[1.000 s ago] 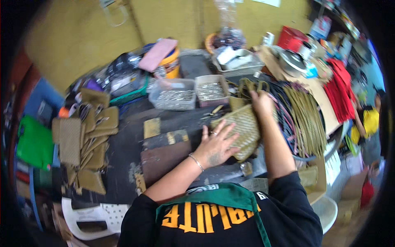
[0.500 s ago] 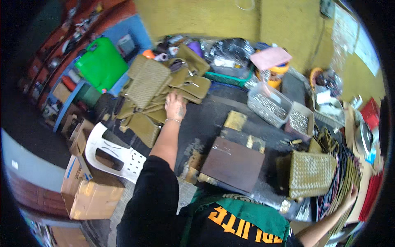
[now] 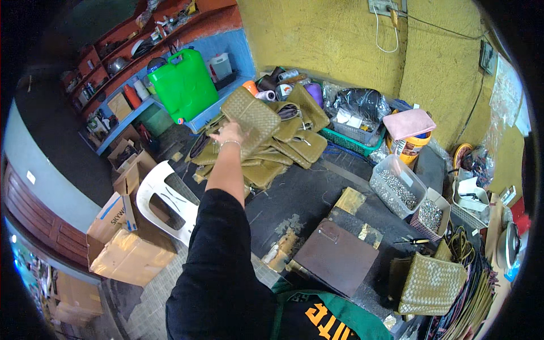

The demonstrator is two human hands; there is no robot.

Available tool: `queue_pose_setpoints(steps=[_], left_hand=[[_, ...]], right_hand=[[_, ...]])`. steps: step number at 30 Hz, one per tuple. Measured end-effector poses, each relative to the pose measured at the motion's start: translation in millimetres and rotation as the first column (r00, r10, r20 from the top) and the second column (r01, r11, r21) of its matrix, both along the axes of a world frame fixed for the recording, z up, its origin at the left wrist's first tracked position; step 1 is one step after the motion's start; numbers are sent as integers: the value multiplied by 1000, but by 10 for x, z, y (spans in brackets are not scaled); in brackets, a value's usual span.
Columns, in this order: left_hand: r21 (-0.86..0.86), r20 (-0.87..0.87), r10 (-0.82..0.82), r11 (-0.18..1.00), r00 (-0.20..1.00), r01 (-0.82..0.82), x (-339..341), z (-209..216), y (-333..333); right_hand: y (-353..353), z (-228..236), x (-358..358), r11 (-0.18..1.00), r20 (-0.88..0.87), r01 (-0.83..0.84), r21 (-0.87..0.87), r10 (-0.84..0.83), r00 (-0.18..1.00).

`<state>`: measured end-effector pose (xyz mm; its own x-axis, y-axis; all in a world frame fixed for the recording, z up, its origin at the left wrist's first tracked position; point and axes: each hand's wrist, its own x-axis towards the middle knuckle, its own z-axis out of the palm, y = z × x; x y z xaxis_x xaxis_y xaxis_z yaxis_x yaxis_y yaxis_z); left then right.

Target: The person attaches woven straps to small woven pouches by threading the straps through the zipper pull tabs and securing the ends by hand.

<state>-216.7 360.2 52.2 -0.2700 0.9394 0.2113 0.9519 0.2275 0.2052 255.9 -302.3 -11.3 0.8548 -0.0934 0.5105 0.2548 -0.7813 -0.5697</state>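
My left hand [image 3: 229, 134] reaches into a pile of olive-green woven pouches [image 3: 294, 148]. It lies at the left edge of the uppermost woven pouch [image 3: 253, 120], fingers apart and touching the pile; no pouch is lifted in it. Some pouches show open zippers and dark linings. At the bottom right edge only a sliver of what seems to be my right hand [image 3: 467, 331] shows, by a bundle of long thin strips [image 3: 473, 306]. Its fingers are hidden. Close to that bundle a larger olive woven piece [image 3: 433, 284] lies on the dark table.
A brown square board [image 3: 336, 256] lies at the table's front. Right of it are scissors [image 3: 412, 241], a clear bin [image 3: 398, 187] and a basket [image 3: 429, 215] of metal bits. A white plastic chair [image 3: 154, 187] and cardboard boxes [image 3: 133, 258] stand left. A green jug [image 3: 184, 85] stands behind.
My left hand has moved left across the pile, from its right side to the top pouch's left edge. The view has shifted, leaving my right forearm out of sight.
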Motion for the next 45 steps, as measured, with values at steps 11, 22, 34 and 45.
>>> queue_pose_setpoints(steps=[11,22,34,45], left_hand=[[177,-517,-850,5,98,984,1612,331,-2337],[732,456,-872,254,-178,632,1660,-270,-2543],[383,232,-967,-9,-106,924,1509,141,-3058],[289,163,-977,-87,-138,954,1666,197,-3211]], right_hand=[[1455,628,-1078,545,104,-838,-19,835,541],[2098,183,-1710,318,-24,-941,114,948,318],[2321,1037,-1835,181,88,-971,-159,982,169],[2418,871,-1753,-25,15,-815,579,1000,-20]])
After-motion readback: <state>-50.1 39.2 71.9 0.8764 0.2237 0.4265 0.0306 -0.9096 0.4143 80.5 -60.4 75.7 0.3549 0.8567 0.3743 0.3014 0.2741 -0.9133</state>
